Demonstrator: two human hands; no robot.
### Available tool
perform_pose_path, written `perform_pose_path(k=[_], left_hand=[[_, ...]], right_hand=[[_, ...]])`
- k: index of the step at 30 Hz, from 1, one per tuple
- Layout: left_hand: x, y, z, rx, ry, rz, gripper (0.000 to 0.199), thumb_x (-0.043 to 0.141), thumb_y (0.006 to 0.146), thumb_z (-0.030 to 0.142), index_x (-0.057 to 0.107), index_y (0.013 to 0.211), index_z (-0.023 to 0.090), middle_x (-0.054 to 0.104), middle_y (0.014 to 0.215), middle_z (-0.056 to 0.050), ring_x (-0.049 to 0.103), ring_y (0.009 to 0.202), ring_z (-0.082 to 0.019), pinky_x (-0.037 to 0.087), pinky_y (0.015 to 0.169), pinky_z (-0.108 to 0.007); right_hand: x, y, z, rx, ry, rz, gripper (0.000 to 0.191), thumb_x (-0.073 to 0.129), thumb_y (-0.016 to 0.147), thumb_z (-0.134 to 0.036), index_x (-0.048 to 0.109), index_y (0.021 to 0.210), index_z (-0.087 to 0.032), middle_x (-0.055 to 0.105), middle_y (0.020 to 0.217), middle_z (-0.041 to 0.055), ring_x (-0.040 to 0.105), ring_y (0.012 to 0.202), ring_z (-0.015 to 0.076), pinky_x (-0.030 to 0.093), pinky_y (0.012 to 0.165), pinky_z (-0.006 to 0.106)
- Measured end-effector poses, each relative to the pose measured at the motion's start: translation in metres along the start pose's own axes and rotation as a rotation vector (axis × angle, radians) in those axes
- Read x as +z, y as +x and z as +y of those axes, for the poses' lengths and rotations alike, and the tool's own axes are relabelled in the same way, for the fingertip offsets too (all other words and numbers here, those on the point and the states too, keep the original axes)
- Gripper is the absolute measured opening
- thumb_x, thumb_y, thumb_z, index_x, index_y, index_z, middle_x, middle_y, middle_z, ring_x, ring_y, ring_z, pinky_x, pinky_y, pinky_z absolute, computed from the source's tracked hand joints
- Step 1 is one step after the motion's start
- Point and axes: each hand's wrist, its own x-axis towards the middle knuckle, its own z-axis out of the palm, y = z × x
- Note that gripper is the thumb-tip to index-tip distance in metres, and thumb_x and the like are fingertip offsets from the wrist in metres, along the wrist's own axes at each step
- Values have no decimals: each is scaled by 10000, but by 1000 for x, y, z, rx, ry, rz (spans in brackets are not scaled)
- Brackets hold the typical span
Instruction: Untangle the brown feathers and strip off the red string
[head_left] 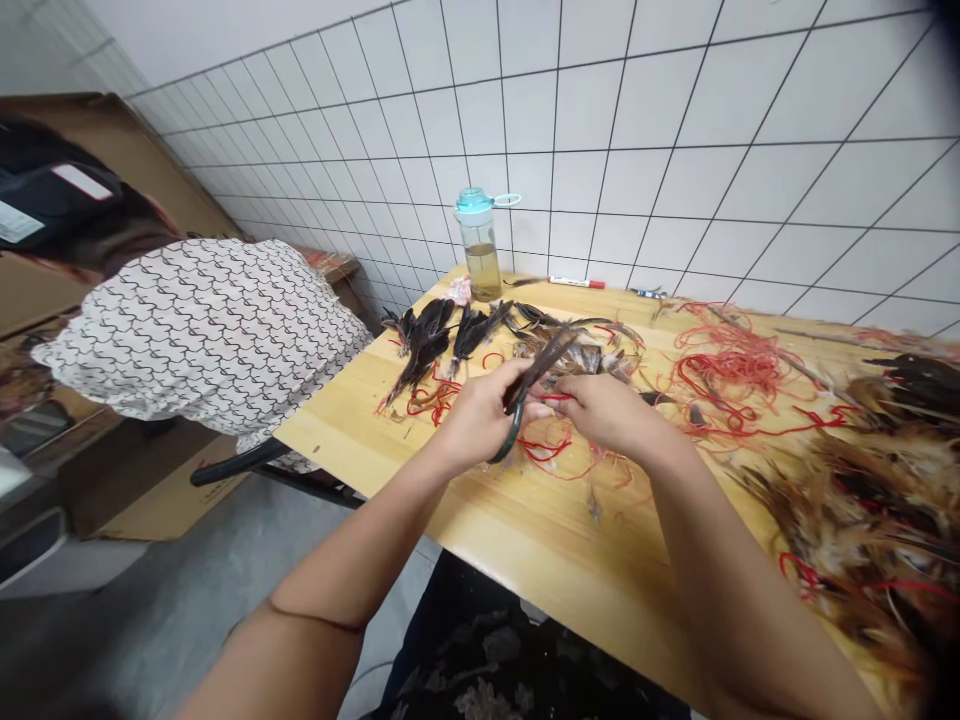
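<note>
Over the middle of the wooden table (517, 530), my left hand (484, 415) is closed around dark-handled scissors (508, 432). Just to its right, my right hand (600, 405) is closed with its fingertips pinching red string (555, 397). Both hands nearly touch. Dark feathers (555, 355) rise by the fingers, partly overlapping the scissors, so which hand bears them is unclear. Brown feathers (589, 357) are just behind my hands, and small dark feather bunches (427, 335) lie to the left.
A water bottle (482, 255) and a red-capped marker (576, 283) stand and lie near the tiled wall. Tangled red string (739, 365) and a large feather pile (862, 500) are on the right. A person in a patterned shirt (217, 330) bends at the left.
</note>
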Motion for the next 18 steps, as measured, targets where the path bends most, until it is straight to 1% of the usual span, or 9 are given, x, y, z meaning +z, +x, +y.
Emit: perform_pose_path(k=[1, 3, 5, 7, 9, 12, 14, 16, 18], left_hand=[[5, 2, 2, 20, 50, 12, 376, 687, 759, 290, 577, 1100, 179, 654, 913, -44, 620, 805, -154, 484, 754, -266], [12, 5, 3, 59, 100, 44, 319, 672, 771, 288, 594, 1061, 181, 634, 846, -21, 591, 751, -139, 464, 715, -249], [14, 7, 2, 75, 67, 62, 281, 658, 782, 287, 597, 1036, 182, 620, 832, -15, 575, 742, -134, 454, 707, -241], [13, 8, -1, 66, -12, 86, 257, 656, 782, 293, 596, 1005, 181, 612, 841, -19, 572, 753, -132, 453, 706, -234], [8, 9, -5, 37, -68, 150, 256, 673, 763, 304, 592, 972, 180, 596, 829, -15, 562, 744, -126, 448, 693, -225], [-7, 11, -14, -17, -85, 327, 291, 707, 722, 320, 582, 949, 186, 554, 767, 12, 531, 701, -107, 425, 652, -204], [-19, 13, -20, -39, -69, 429, 307, 711, 711, 325, 576, 949, 187, 543, 756, 19, 521, 687, -99, 412, 635, -196], [-28, 14, -26, -50, -46, 485, 307, 703, 713, 323, 572, 953, 185, 546, 758, 20, 515, 676, -96, 407, 624, -194], [-33, 13, -30, -68, -9, 486, 304, 686, 724, 323, 568, 968, 186, 559, 767, 18, 522, 678, -98, 414, 630, -200]], right_hand=[[1, 0, -1, 8, -10, 7, 316, 406, 877, -236, 681, 1033, -220, 707, 1070, 80, 636, 908, 217, 391, 695, 267], [1, -1, -4, 29, -43, 0, 323, 406, 874, -225, 690, 1029, -218, 708, 1080, 87, 643, 917, 224, 397, 700, 273], [1, -2, -6, 36, -82, -4, 319, 401, 883, -241, 699, 989, -197, 714, 1039, 107, 649, 886, 230, 392, 674, 279], [0, -3, -7, 12, -97, 1, 322, 399, 899, -289, 694, 983, -190, 715, 1008, 119, 647, 865, 235, 378, 646, 282], [-3, -5, -6, -6, -81, 12, 315, 410, 907, -334, 685, 979, -200, 715, 988, 108, 640, 851, 228, 360, 626, 276], [-10, -6, 0, 11, -24, 10, 319, 410, 916, -376, 674, 900, -199, 708, 911, 86, 616, 791, 197, 336, 602, 260], [-16, -8, 7, 28, 32, 22, 326, 396, 925, -370, 658, 846, -193, 692, 858, 71, 592, 750, 174, 335, 607, 250], [-23, -10, 14, 36, 86, 55, 321, 390, 926, -349, 634, 794, -188, 672, 815, 57, 571, 728, 160, 340, 623, 242], [-28, -12, 21, 34, 123, 94, 318, 390, 922, -340, 609, 750, -188, 653, 781, 44, 553, 717, 153, 339, 632, 238]])
